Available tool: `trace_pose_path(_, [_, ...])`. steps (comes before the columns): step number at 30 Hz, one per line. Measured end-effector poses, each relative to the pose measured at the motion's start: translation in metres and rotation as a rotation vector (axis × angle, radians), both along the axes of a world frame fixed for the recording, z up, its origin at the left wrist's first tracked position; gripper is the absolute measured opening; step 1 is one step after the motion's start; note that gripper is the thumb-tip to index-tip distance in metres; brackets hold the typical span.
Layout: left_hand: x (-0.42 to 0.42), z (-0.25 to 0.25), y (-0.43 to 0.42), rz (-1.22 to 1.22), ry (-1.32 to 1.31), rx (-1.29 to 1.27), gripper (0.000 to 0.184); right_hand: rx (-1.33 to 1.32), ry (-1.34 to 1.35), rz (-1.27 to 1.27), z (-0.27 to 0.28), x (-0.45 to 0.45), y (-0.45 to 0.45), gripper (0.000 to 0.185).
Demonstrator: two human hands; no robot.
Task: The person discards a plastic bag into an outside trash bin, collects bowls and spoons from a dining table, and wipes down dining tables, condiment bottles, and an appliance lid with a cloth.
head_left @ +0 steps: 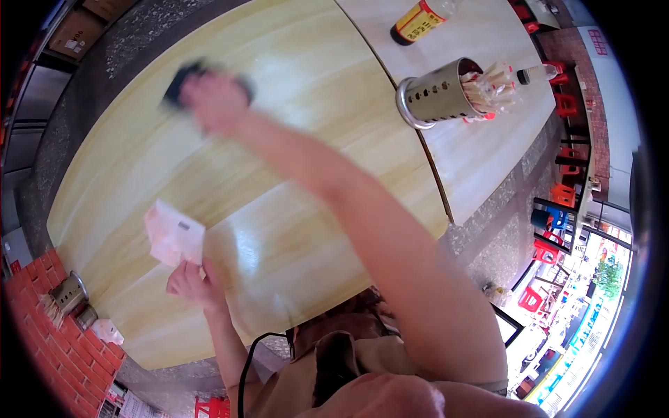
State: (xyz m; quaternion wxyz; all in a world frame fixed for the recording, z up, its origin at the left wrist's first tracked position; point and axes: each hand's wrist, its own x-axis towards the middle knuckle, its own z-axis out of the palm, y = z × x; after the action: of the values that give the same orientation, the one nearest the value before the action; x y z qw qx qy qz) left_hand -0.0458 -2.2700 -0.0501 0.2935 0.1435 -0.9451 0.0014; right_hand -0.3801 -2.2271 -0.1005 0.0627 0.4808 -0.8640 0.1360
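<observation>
My right hand (217,103) presses a dark cloth (182,78) against the far part of the pale wooden table (313,90). Motion blurs both the hand and the cloth. Nearer to me, the fingers of my left hand (195,282) are closed on the lower edge of a pink-and-white packet (174,233) with a small dark mark. The packet is held just over the tabletop or touching it; I cannot tell which. My right arm reaches across the table between the packet and the chopstick holder.
Across a seam, a perforated metal chopstick holder (442,94) with wrapped chopsticks lies toward the right, near a yellow-labelled sauce bottle (418,22) and a clear bottle (538,74). Another metal holder (67,292) is by the brick wall (59,341). Red stools (547,251) are beyond.
</observation>
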Motion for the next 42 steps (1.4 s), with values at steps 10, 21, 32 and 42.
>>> trace_pose_path(10, [-0.151,-0.019,0.116,-0.137,-0.111,0.081,0.028,-0.137,-0.01,-0.367,0.009,0.055,0.3,0.054])
trace_pose_path(21, [-0.061,0.023,0.443,-0.031,-0.561,1.413,0.023,-0.431,-0.875,-0.786,0.045,0.241,0.667,0.02])
trace_pose_path(32, [-0.098,-0.037,0.555,0.408,0.235,2.524,0.034,-1.287,-1.811,-1.053,-0.014,0.14,0.649,0.051])
trace_pose_path(42, [-0.102,-0.041,0.557,0.581,0.309,2.533,0.02,-1.283,-1.692,-1.041,0.003,0.144,0.631,0.048])
